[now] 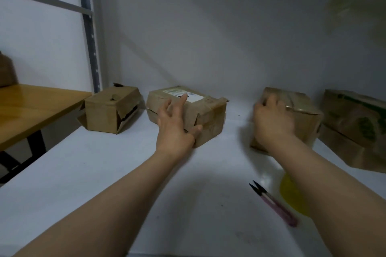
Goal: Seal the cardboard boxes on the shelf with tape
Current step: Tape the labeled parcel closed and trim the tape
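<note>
Left hand (173, 125): fingers spread over the labelled box (208, 117), thumb at its front. Right hand (271, 120): fingers curled over the top of the plain box (302, 115).

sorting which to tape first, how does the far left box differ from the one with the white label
The far left box has side flaps hanging open; the labelled box looks closed, though crumpled. The labelled box carries a white sticker on top; the far left box's top is bare. The left hand rests on the labelled box; the far left box is untouched. Both are worn brown cardboard.
</note>
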A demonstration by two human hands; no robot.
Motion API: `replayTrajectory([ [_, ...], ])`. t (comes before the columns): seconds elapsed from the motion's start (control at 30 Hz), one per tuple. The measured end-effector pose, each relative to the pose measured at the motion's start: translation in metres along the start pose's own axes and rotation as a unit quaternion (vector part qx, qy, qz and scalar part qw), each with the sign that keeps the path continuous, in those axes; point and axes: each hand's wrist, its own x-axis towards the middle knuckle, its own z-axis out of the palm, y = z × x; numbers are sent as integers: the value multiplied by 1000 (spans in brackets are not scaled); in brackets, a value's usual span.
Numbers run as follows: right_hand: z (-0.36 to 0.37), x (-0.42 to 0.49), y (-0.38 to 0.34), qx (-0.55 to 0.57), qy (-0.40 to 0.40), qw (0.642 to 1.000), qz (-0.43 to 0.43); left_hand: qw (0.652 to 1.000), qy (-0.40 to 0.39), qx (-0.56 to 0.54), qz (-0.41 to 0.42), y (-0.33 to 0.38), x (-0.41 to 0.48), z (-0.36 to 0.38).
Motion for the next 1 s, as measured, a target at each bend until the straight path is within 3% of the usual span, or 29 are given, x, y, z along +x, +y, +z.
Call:
replayTrajectory([
  [0.17,-7,8,5,-39,-66,995,70,995,-28,-72,-69,-11,-6,0],
  [0.27,-3,7,-29,118,-33,992,-1,979,-17,-145,-144,-19,4,-6],
  [0.33,0,9,-55,346,-92,934,6,971,-25,-173,-164,-25,8,-11],
  [0.4,4,16,-73,552,-154,814,92,961,-34,-207,-180,-33,10,-15],
  [0.47,10,23,-82,644,-181,724,165,950,-42,-238,-195,-36,12,-18],
  [0.6,28,34,-91,711,-204,641,205,932,-45,-300,-201,-37,19,-17],
  [0.77,21,30,-96,698,-227,658,167,899,-22,-374,-228,-37,25,-17],
  [0.9,6,13,-97,721,-255,625,158,885,-20,-398,-241,-34,25,-23],
  [1.0,-7,-4,-92,698,-252,652,157,884,-22,-391,-254,-32,24,-27],
])
